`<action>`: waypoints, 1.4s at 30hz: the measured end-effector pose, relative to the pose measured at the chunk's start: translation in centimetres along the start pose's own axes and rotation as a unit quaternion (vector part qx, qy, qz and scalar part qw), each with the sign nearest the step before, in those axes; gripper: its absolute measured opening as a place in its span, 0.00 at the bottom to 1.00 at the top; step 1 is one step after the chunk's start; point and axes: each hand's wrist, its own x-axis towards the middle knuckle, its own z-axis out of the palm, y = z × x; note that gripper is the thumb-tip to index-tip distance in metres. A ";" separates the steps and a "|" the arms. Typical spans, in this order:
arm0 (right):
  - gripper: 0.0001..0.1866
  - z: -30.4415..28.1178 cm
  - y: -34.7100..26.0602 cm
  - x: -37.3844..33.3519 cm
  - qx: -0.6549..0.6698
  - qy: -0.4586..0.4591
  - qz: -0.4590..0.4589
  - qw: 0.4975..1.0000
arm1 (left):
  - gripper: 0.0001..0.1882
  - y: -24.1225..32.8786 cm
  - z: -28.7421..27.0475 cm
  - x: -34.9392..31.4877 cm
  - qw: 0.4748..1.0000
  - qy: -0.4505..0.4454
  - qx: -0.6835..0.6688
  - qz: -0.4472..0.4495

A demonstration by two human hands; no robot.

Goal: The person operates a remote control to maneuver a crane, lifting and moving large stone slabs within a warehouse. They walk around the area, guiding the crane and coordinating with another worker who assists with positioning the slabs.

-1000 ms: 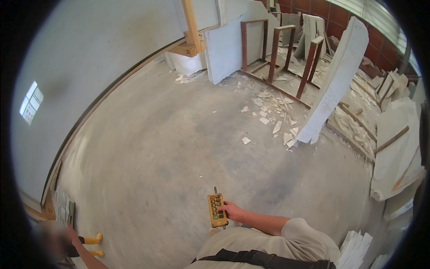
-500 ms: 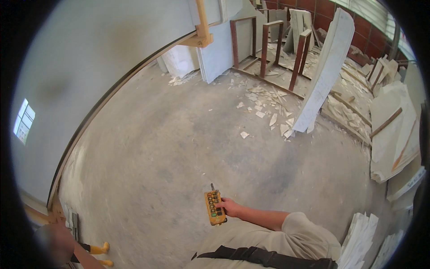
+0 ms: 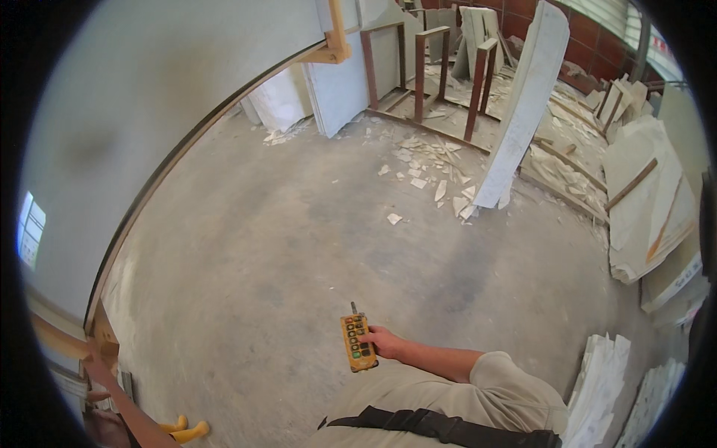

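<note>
My right hand [image 3: 382, 342] is wrapped round a yellow handheld remote control [image 3: 356, 347] with rows of dark buttons, a red one, a green one and a short antenna. The thumb rests on its button face. The remote is held upright over the grey concrete floor [image 3: 299, 246]. My left hand is not in view. A big glossy grey slab [image 3: 164, 97] with a window reflected in it fills the upper left. Along its lower edge, at the lower left, a co-worker's arm [image 3: 127, 403] reaches up to a wooden block [image 3: 105, 334].
The co-worker's yellow boots [image 3: 190, 431] show below the arm. Brown metal frames [image 3: 418, 75], a leaning white slab [image 3: 523, 112] and broken stone pieces [image 3: 426, 160] lie ahead to the right. More slabs [image 3: 646, 194] lean along the right side. A wooden bracket [image 3: 334, 51] holds the grey slab's far end.
The view has shifted, so the frames and slabs sit further left and higher. The co-worker's arm has come up to the wooden block. My right hand keeps its hold on the remote control.
</note>
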 end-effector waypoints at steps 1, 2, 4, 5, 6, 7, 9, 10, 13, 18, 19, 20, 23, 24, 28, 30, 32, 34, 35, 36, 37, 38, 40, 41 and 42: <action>0.18 -0.1 -0.4 -0.2 0.000 -0.003 -0.001 1.000 | 0.42 0.7 0.3 -0.2 1.000 0.001 0.009 0.003; 0.18 -0.2 -0.7 -0.4 0.000 -0.007 -0.002 1.000 | 0.42 1.3 0.8 -0.4 1.000 0.002 0.017 0.005; 0.18 -0.3 -0.8 -0.6 0.001 -0.002 -0.010 1.000 | 0.42 3.7 2.0 -1.3 1.000 0.011 0.007 0.014; 0.18 -0.4 -0.7 -0.6 0.002 0.002 -0.015 1.000 | 0.42 5.6 2.8 -2.5 1.000 0.020 -0.013 0.018; 0.19 -0.5 -0.9 -0.7 0.004 0.001 -0.017 1.000 | 0.42 7.9 2.9 -4.1 0.999 0.029 -0.032 0.020; 0.19 -0.7 -1.1 -0.8 0.004 0.000 -0.017 1.000 | 0.41 10.2 2.8 -5.7 0.997 0.026 -0.055 0.036; 0.18 -1.0 -1.3 -1.1 0.003 0.002 -0.019 1.000 | 0.40 14.3 2.7 -8.4 0.997 0.024 -0.072 0.021; 0.18 -1.2 -1.3 -1.1 0.002 0.005 -0.020 1.000 | 0.40 15.9 3.0 -9.2 0.996 0.023 -0.080 0.014; 0.19 -1.4 -1.8 -1.2 -0.005 0.005 -0.026 1.000 | 0.39 18.6 5.3 -10.1 0.996 0.018 -0.081 0.033; 0.19 -1.3 -2.7 -1.9 -0.003 0.013 -0.032 0.999 | 0.36 22.6 10.1 -11.1 0.991 0.005 -0.117 0.071; 0.19 -1.3 -3.0 -2.3 -0.003 0.016 -0.032 0.999 | 0.36 23.5 10.8 -11.3 0.990 0.008 -0.119 0.079; 0.19 -1.2 -3.4 -2.5 -0.002 0.019 -0.031 0.999 | 0.35 24.3 11.4 -11.5 0.988 0.002 -0.124 0.089; 0.18 -1.8 -3.9 -3.0 -0.012 0.034 -0.043 0.998 | 0.33 27.2 13.0 -12.8 0.980 -0.014 -0.153 0.127; 0.18 -2.1 -3.9 -2.9 -0.010 0.041 -0.047 0.998 | 0.32 28.3 13.2 -13.3 0.975 -0.015 -0.170 0.143; 0.18 -3.7 -4.2 -3.1 0.008 0.046 -0.068 0.997 | 0.31 32.6 14.6 -15.1 0.970 -0.046 -0.184 0.151; 0.18 -4.4 -4.6 -3.3 0.013 0.048 -0.073 0.996 | 0.32 33.4 15.8 -15.5 0.957 -0.042 -0.213 0.190; 0.19 -4.8 -5.0 -3.5 0.008 0.061 -0.068 0.996 | 0.32 33.4 17.0 -15.3 0.949 -0.031 -0.233 0.210; 0.19 -5.1 -5.5 -3.7 0.012 0.065 -0.068 0.995 | 0.33 33.9 16.1 -16.3 0.931 -0.049 -0.270 0.239; 0.19 -5.1 -5.8 -3.6 0.011 0.064 -0.065 0.996 | 0.34 34.3 15.3 -16.8 0.920 -0.049 -0.291 0.259; 0.19 -4.7 -6.3 -2.9 0.016 0.069 -0.077 0.995 | 0.34 34.7 14.6 -16.0 0.910 -0.043 -0.308 0.275; 0.18 -5.1 -6.5 -2.7 0.015 0.070 -0.082 0.994 | 0.34 34.4 14.7 -15.8 0.923 -0.014 -0.288 0.256; 0.18 -5.2 -6.4 -2.2 0.010 0.061 -0.078 0.995 | 0.34 33.5 15.0 -15.0 0.937 0.024 -0.255 0.236; 0.17 -5.8 -6.9 -2.2 0.024 0.044 -0.085 0.995 | 0.34 33.3 14.5 -14.3 0.946 0.074 -0.201 0.242; 0.16 -5.8 -7.2 -2.2 0.024 0.047 -0.093 0.994 | 0.32 33.4 13.4 -13.8 0.941 0.095 -0.188 0.265; 0.16 -5.6 -7.6 -2.2 0.019 0.037 -0.093 0.995 | 0.30 33.4 12.5 -13.6 0.935 0.126 -0.198 0.266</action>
